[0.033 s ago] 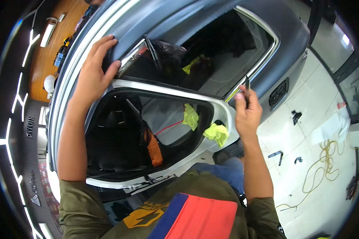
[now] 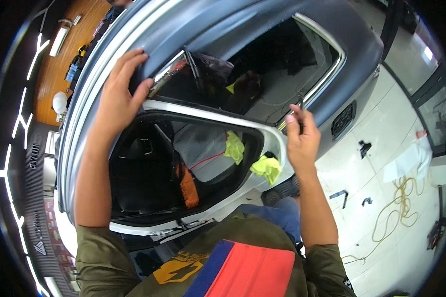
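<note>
My left hand (image 2: 121, 96) rests with fingers spread on the edge of the car's blue-grey body, its thumb beside the chrome window trim (image 2: 169, 72). My right hand (image 2: 302, 138) pinches a thin dark tool (image 2: 301, 100) upright between thumb and fingers, its exact kind unclear. That hand is at the lower corner of the dark rear side window (image 2: 267, 74), beside its bright trim (image 2: 327, 79). Below the window, the open door frame (image 2: 203, 113) is white. A red squeegee with a dark blue edge (image 2: 252, 270) shows in front of my shirt.
A yellow-green cloth (image 2: 266, 169) hangs on the door frame's corner; another (image 2: 234, 147) shows inside the frame, near an orange piece (image 2: 187, 185). On the tiled floor at right lie a yellow hose (image 2: 399, 208), a white sheet (image 2: 409, 161) and several small dark pieces.
My right hand and its tool have shifted slightly left along the trim. My left hand keeps its place on the car body, while the whole view has moved a little.
</note>
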Demonstrator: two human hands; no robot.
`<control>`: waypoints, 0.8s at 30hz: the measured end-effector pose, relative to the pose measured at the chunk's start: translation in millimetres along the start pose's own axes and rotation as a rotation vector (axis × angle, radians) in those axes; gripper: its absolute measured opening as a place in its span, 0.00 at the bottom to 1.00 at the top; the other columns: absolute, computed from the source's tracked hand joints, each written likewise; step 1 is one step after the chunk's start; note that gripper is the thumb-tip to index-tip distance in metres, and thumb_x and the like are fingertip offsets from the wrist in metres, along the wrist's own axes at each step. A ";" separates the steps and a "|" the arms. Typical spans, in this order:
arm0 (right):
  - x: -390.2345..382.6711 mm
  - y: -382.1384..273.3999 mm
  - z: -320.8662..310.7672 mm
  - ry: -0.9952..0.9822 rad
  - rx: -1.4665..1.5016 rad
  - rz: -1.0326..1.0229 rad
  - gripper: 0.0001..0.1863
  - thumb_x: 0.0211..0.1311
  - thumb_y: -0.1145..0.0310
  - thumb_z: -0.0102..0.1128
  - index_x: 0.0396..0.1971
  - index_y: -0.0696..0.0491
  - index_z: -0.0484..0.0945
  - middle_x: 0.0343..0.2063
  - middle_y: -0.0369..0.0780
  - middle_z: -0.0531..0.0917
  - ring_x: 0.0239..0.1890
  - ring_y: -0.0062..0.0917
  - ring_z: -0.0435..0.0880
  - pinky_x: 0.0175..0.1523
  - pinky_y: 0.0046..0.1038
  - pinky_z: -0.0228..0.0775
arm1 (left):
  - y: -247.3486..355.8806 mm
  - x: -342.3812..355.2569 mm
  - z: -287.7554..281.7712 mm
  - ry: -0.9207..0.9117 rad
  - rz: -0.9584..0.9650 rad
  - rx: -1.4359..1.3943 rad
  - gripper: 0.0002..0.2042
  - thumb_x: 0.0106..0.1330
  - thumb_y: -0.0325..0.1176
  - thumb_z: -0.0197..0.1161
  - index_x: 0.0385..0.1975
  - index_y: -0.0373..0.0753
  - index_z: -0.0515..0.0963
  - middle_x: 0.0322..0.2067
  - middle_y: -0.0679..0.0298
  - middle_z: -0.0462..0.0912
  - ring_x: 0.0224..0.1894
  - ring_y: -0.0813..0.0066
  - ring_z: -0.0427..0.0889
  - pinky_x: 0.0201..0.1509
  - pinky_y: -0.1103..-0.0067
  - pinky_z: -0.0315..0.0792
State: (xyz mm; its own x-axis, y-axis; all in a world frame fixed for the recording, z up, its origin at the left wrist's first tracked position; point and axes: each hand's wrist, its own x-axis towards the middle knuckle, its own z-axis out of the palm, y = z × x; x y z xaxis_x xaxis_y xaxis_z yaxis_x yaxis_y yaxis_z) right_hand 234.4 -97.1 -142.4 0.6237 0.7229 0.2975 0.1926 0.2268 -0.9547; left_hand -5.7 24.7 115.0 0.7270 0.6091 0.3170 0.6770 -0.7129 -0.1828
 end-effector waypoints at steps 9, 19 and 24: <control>28.0 -94.3 30.5 -0.452 0.051 -0.064 0.23 0.66 0.75 0.43 0.61 0.58 0.64 0.26 0.38 0.76 0.28 0.21 0.74 0.37 0.22 0.68 | 109.4 -90.9 11.3 0.207 0.021 -0.806 0.24 0.51 0.28 0.71 0.50 0.32 0.74 0.45 0.51 0.79 0.47 0.54 0.80 0.51 0.69 0.75; 81.2 -102.1 48.2 -0.624 0.129 -0.001 0.22 0.65 0.75 0.51 0.59 0.58 0.66 0.32 0.32 0.74 0.28 0.09 0.68 0.32 0.14 0.64 | 138.9 -61.2 -71.6 0.406 0.190 -1.039 0.12 0.57 0.27 0.66 0.42 0.37 0.80 0.46 0.51 0.78 0.45 0.53 0.81 0.47 0.64 0.77; 87.7 -90.3 52.6 -0.632 0.142 0.011 0.22 0.63 0.75 0.51 0.58 0.58 0.68 0.30 0.35 0.77 0.26 0.16 0.72 0.35 0.19 0.68 | 26.3 -48.7 -57.0 0.437 -0.242 -0.236 0.16 0.55 0.28 0.62 0.45 0.34 0.76 0.44 0.51 0.79 0.46 0.52 0.79 0.53 0.67 0.72</control>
State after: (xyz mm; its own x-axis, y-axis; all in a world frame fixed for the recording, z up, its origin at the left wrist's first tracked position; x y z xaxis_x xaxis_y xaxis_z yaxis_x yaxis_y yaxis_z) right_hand 231.8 -19.9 -30.0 0.0506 0.9606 0.2734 0.0594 0.2704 -0.9609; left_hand -29.8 -43.5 147.8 0.4044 0.6003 0.6900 0.7386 -0.6593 0.1408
